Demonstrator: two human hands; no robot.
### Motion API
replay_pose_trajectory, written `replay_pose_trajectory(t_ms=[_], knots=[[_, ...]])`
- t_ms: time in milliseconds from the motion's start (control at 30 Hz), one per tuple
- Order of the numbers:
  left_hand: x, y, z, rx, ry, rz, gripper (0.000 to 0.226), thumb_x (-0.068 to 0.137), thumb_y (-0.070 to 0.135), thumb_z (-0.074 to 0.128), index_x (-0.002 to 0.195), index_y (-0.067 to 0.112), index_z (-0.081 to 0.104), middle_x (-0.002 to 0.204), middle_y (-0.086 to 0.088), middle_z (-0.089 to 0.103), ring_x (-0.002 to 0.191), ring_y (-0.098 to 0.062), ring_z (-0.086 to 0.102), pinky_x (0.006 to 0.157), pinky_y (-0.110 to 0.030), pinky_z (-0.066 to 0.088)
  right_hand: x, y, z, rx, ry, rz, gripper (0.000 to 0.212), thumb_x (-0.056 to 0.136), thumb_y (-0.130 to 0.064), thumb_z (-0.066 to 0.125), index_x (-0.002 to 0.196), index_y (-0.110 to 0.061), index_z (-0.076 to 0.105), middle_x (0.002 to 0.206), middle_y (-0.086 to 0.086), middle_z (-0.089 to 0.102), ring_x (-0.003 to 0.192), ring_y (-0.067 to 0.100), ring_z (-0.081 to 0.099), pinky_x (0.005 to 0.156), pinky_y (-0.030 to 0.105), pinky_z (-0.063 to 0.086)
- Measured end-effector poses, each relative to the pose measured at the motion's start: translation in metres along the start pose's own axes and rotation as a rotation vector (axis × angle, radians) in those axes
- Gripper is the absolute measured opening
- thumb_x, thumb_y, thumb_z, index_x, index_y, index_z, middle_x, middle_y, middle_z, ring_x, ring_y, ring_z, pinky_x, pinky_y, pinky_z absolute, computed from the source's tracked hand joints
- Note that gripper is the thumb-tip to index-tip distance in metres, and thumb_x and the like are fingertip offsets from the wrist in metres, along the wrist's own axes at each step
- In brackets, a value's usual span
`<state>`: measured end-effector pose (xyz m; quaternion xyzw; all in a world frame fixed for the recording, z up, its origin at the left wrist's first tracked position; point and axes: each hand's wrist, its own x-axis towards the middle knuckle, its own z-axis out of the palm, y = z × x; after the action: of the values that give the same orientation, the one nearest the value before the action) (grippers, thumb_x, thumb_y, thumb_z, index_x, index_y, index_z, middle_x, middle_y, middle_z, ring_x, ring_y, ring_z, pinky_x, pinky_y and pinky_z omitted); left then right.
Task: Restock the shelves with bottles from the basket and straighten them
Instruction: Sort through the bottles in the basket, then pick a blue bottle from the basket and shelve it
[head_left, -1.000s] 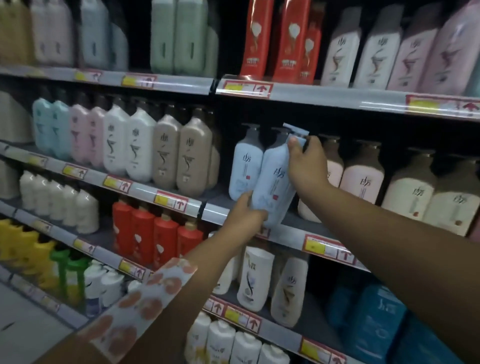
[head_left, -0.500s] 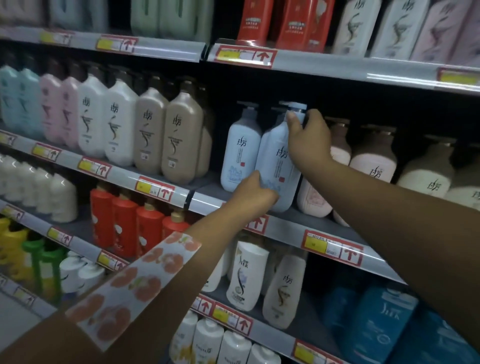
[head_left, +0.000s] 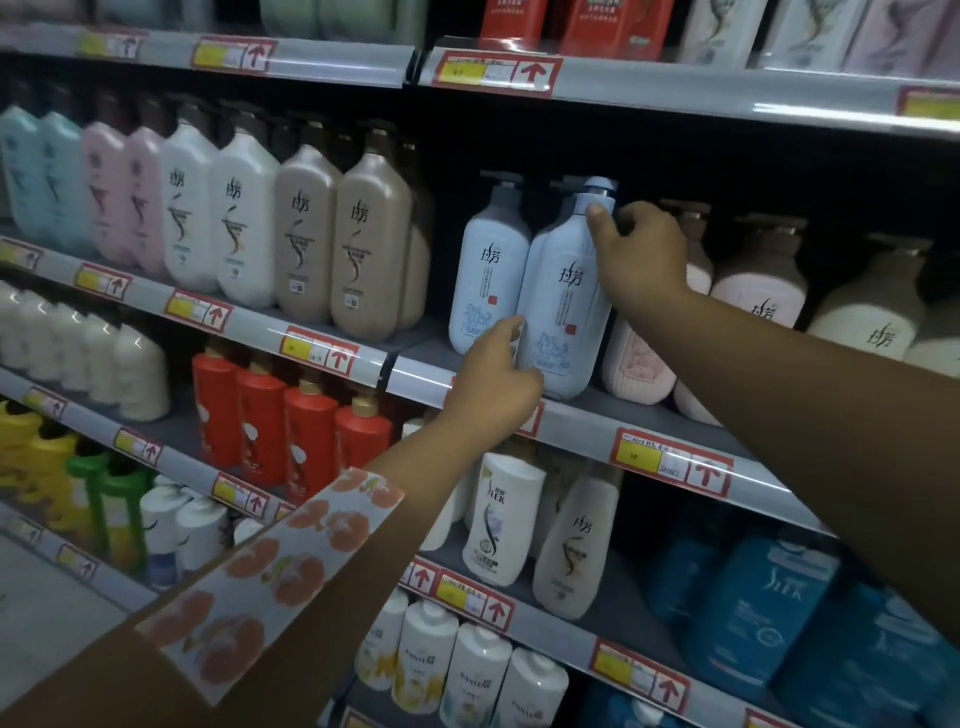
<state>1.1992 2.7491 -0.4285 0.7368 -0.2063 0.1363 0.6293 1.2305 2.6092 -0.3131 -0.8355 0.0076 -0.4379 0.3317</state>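
A pale blue pump bottle (head_left: 563, 301) stands upright at the front of the middle shelf (head_left: 587, 418), label facing me. My right hand (head_left: 641, 254) grips its upper right side, thumb on the neck below the pump. My left hand (head_left: 496, 384) holds its lower left edge, fingers curled around the base. A matching pale blue bottle (head_left: 485, 270) stands just to its left, and another is partly hidden behind it. The basket is out of sight.
Pink and cream pump bottles (head_left: 758, 291) stand to the right on the same shelf, beige and white ones (head_left: 363, 244) to the left. Red bottles (head_left: 291, 415) and white ones (head_left: 504, 514) fill the shelf below, blue refill packs (head_left: 753, 597) lower right. Price rails edge each shelf.
The blue bottle went from tilted and lifted to upright on the shelf. Both hands stayed on it, and the view moved closer and lower.
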Motion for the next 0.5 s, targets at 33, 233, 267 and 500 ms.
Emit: replay_pose_trajectory(t_ms=[33, 233, 267, 500], knots=[[-0.007, -0.001, -0.001, -0.005, 0.053, 0.002, 0.048, 0.089, -0.002, 0.052, 0.129, 0.026, 0.054, 0.118, 0.007, 0.059, 0.113, -0.014, 0.061, 0.098, -0.043, 0.055, -0.005, 0.002, -0.007, -0.051, -0.007, -0.020, 0.051, 0.099, -0.048, 0.055, 0.125, -0.004, 0.062, 0.124, 0.013, 0.061, 0.111, 0.024, 0.060, 0.084, 0.028, 0.043], [-0.090, -0.007, 0.005, 0.535, -0.002, 0.195, 0.054, 0.092, 0.018, 0.058, 0.145, 0.018, 0.044, 0.144, -0.001, 0.049, 0.128, -0.016, 0.046, 0.106, -0.030, 0.038, -0.120, 0.025, -0.084, -0.338, -0.238, -0.294, 0.058, 0.092, -0.039, 0.064, 0.140, -0.010, 0.049, 0.136, 0.014, 0.050, 0.125, 0.031, 0.047, 0.103, 0.044, 0.043], [-0.106, -0.007, 0.012, 0.638, -0.051, 0.218, 0.057, 0.091, 0.021, 0.057, 0.146, 0.016, 0.042, 0.145, -0.003, 0.047, 0.132, -0.021, 0.043, 0.109, -0.035, 0.038, -0.148, 0.032, -0.101, -0.411, -0.312, -0.358, 0.058, 0.091, -0.041, 0.061, 0.139, -0.011, 0.049, 0.133, 0.013, 0.052, 0.122, 0.033, 0.049, 0.100, 0.047, 0.045], [-0.220, -0.014, 0.083, 0.926, -0.287, 0.309, 0.062, 0.083, 0.032, 0.049, 0.142, 0.012, 0.045, 0.143, -0.011, 0.049, 0.128, -0.032, 0.046, 0.102, -0.050, 0.044, -0.302, 0.104, -0.196, -0.751, -0.611, -0.400, 0.062, 0.082, -0.051, 0.046, 0.127, -0.011, 0.060, 0.126, 0.012, 0.059, 0.109, 0.036, 0.060, 0.082, 0.049, 0.054]])
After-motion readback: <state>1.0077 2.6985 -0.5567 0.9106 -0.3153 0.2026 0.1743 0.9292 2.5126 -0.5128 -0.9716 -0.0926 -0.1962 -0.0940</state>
